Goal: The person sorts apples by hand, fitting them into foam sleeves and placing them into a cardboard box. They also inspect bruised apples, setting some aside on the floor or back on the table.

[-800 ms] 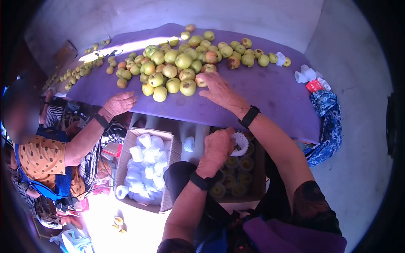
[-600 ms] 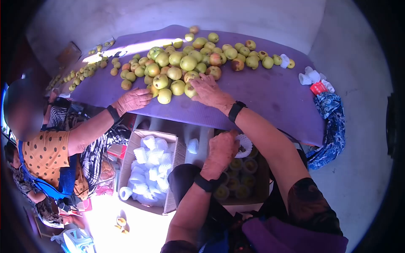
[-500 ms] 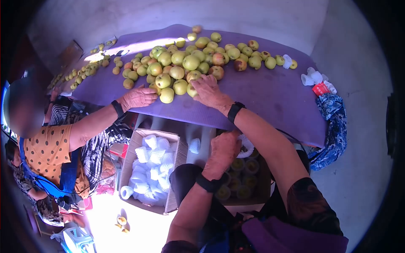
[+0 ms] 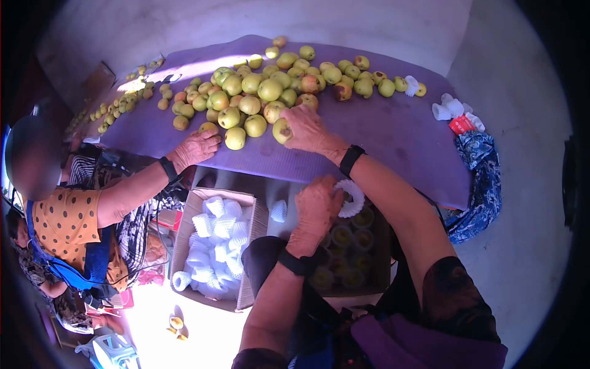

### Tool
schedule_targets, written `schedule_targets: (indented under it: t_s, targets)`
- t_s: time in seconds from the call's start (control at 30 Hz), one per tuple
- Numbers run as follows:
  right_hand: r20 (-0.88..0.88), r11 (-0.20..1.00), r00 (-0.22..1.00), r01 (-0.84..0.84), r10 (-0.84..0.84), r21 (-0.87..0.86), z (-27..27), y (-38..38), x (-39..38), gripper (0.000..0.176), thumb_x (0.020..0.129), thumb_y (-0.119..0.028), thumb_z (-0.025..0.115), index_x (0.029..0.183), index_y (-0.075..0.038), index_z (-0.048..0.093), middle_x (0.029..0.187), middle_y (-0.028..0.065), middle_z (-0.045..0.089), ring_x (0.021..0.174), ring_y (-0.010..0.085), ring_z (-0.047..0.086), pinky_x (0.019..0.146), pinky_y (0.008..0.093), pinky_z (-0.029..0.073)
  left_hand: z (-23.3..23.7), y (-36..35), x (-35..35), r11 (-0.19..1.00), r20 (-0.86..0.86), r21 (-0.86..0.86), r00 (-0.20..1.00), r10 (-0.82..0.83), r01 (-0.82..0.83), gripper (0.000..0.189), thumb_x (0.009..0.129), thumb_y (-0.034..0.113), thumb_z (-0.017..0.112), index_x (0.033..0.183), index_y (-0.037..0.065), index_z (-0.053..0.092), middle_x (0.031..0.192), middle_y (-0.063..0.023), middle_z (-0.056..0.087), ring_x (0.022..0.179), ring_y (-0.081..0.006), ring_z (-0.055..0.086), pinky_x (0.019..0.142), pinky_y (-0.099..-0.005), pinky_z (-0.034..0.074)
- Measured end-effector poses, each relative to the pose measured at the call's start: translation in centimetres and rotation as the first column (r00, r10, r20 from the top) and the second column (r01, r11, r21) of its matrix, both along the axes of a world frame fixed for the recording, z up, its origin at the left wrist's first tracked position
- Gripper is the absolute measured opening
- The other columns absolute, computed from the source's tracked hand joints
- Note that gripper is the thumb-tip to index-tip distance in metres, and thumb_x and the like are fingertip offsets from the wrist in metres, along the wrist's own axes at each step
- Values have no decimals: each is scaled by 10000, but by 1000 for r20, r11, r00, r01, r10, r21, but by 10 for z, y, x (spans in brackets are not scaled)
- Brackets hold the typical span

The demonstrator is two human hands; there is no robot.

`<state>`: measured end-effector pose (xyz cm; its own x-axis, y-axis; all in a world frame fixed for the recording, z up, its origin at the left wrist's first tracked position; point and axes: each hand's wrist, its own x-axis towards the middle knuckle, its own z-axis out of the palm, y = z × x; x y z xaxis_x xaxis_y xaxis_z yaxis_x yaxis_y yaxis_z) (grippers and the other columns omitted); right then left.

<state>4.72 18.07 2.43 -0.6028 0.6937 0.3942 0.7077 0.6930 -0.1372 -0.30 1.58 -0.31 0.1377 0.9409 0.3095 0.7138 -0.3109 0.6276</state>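
Observation:
My right hand [image 4: 305,129] is closed round a yellow-green apple [image 4: 282,131] with a brown mark, at the front of the apple pile [image 4: 258,89] on the purple-covered table [image 4: 393,144]. Below the table edge, my left hand [image 4: 318,206] pinches a white foam net sleeve [image 4: 351,200], opened into a ring. Beneath that sleeve, a box [image 4: 375,270] in shadow holds several apples in foam sleeves. To its left, a cardboard box [image 4: 247,270] is full of white foam sleeves [image 4: 215,246].
At the left sits a co-worker in a dotted orange top [image 4: 67,215], whose hand [image 4: 198,146] touches an apple at the table edge. A blue patterned cloth [image 4: 476,184] hangs at the right near foam sleeves [image 4: 448,108]. A blue stool [image 4: 114,352] stands lower left.
My right hand has drawn its apple slightly away from the pile. My left hand has risen a little, and the foam sleeve shows more fully. The view has shifted slightly.

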Motion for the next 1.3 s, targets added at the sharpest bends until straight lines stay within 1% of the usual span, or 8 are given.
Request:
schedule_targets:
  t_s: [0.17, 0.37, 0.5, 0.57, 0.83, 0.9, 1.1, 1.3]
  targets:
    - [-652, 910, 754, -214, -78, -356, 31, -35, 68, 627, 639, -175, 772, 1186, -16, 510, 1126, 134, 591, 1026, 272, 589, 869, 404, 469, 15, 10, -15, 946, 100, 114, 951, 292, -303, 226, 764, 225, 664, 935, 89, 604, 727, -125, 632, 703, -336, 638, 629, -436, 493]
    - [-855, 643, 414, -570, -313, -512, 31, -105, 117, 575, 720, -39, 697, 1248, 9, 474, 1182, 89, 553, 1139, 170, 518, 984, 314, 415, 11, 20, -12, 905, 65, 137, 915, 397, -402, 218, 762, 243, 675, 891, 101, 571, 658, -102, 615, 652, -326, 636, 579, -426, 484]
    - [-874, 624, 397, -617, -279, -480, 28, -130, 117, 586, 703, -89, 729, 1234, -5, 496, 1192, 74, 542, 1161, 169, 493, 1012, 327, 382, 11, 21, -1, 913, 62, 141, 924, 377, -382, 211, 765, 206, 667, 907, 101, 550, 647, -148, 624, 654, -363, 633, 579, -444, 476]
    - [-726, 804, 687, -419, -22, -421, 30, -132, 119, 580, 679, -135, 756, 1200, -22, 527, 1196, 47, 535, 1153, 173, 495, 1021, 338, 364, 10, 24, 2, 916, 36, 168, 931, 364, -365, 217, 757, 198, 680, 904, 104, 550, 645, -137, 622, 654, -347, 639, 570, -438, 473]
    - [-778, 625, 604, -543, -173, -561, 17, -123, 139, 660, 640, -111, 783, 1229, -25, 498, 1217, 73, 511, 1179, 178, 472, 1043, 333, 340, 7, 33, 9, 955, 263, 33, 924, 277, -295, 162, 777, 173, 675, 884, 94, 583, 605, -88, 588, 563, -293, 600, 540, -403, 458]
    - [-785, 669, 595, -516, -169, -535, 16, -125, 140, 581, 657, -101, 780, 1173, -25, 526, 1118, 67, 564, 1067, 159, 532, 966, 318, 408, 10, 30, 10, 961, 262, 36, 931, 256, -275, 141, 812, 142, 661, 883, 37, 601, 574, -76, 559, 523, -185, 545, 530, -341, 439]
    - [-668, 834, 733, -283, -131, -474, 11, -129, 141, 633, 647, -105, 789, 1201, -18, 495, 1099, 83, 575, 1013, 170, 567, 912, 312, 455, 7, 27, 9, 980, 248, -2, 949, 195, -200, 160, 826, 165, 649, 900, 25, 625, 591, -89, 584, 541, -190, 569, 542, -335, 450]
    - [-708, 896, 673, -153, -215, -418, -2, -130, 134, 573, 619, -149, 780, 1113, -11, 527, 1032, 119, 572, 957, 240, 568, 839, 333, 454, -1, 26, 7, 991, 220, 16, 968, 123, -129, 148, 828, 157, 638, 887, 22, 627, 601, -91, 591, 553, -181, 580, 550, -329, 459]
